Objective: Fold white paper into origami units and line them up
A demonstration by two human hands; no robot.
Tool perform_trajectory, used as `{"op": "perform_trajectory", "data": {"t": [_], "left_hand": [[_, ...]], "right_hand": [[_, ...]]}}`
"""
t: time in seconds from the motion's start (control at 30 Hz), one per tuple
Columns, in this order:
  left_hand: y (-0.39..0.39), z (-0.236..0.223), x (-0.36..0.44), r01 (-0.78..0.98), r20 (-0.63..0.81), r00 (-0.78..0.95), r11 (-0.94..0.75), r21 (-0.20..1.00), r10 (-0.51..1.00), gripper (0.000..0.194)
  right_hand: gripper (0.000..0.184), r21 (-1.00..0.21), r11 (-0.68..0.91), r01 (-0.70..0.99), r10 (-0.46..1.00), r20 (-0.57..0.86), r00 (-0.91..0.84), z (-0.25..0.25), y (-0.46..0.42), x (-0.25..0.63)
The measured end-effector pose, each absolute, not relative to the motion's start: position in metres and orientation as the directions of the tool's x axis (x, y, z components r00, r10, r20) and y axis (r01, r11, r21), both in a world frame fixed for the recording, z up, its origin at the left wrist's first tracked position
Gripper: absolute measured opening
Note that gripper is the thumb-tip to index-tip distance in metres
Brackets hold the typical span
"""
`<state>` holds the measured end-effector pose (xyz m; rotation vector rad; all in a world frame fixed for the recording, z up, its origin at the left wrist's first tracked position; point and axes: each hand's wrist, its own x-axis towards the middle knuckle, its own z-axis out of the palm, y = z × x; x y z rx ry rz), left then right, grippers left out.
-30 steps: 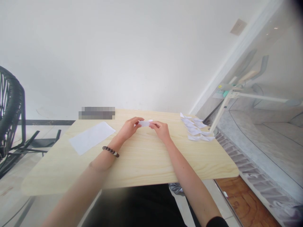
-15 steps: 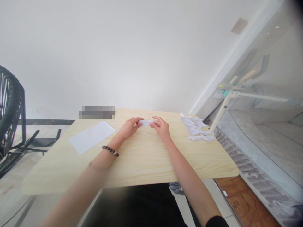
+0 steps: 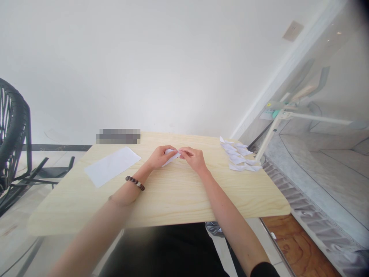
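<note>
Both hands meet over the far middle of the pale wooden bench (image 3: 178, 192), sharing one small piece of white paper (image 3: 171, 157). The left hand (image 3: 159, 157) has its fingers (image 3: 169, 148) curled and pressed together over the paper's upper edge, pinching it against the thumb; a corner of the paper hangs out just below them, pointing toward the bench top. The right hand (image 3: 195, 158) pinches the paper's other end between thumb and forefinger, the remaining fingers folded in. The paper sits directly between the two sets of fingertips, at or just above the bench surface (which of the two is hard to tell from this angle).

The work in hand looks like creasing a small fold. To do it well, the edges want lining up before any pressure goes on, then one firm pass of a fingertip along the crease while the other hand keeps the piece from sliding. Such a small piece will twist easily if one pinch loosens.

Well to the right of the fingers lies a cluster of folded white paper pieces (image 3: 238, 156). To the left of the fingers, a flat white sheet (image 3: 112, 166) rests on the bench. A beaded bracelet (image 3: 135, 183) circles the left wrist.
</note>
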<state>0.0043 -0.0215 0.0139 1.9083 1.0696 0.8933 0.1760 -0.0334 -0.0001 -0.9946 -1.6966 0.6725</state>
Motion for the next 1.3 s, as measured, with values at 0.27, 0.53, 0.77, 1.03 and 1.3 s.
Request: {"op": "perform_trajectory", "data": {"t": [0.27,0.53,0.77,1.03,1.3], "left_hand": [[-0.018,0.015,-0.001,0.163,-0.054,0.460,-0.024,0.986,0.886,0.039],[-0.012,0.011,-0.008,0.062,-0.105,0.568,0.085,0.994,0.816,0.037],[-0.012,0.012,-0.007,0.102,-0.103,0.503,0.060,0.993,0.858,0.037],[-0.013,0.009,-0.003,0.198,-0.080,0.431,-0.007,0.980,0.899,0.035],[-0.019,0.013,0.001,0.298,0.071,0.439,-0.220,0.929,0.896,0.030]], "right_hand": [[0.024,-0.819,0.494,0.292,0.869,0.466,-0.164,0.003,-0.037,0.172],[0.022,-0.823,0.518,0.232,0.852,0.471,-0.229,0.007,-0.038,0.174],[0.021,-0.820,0.499,0.280,0.860,0.430,-0.273,0.009,-0.039,0.176],[0.017,-0.829,0.461,0.316,0.884,0.397,-0.248,0.007,-0.040,0.174],[0.012,-0.800,0.438,0.411,0.896,0.347,-0.279,0.001,-0.037,0.177]]}}
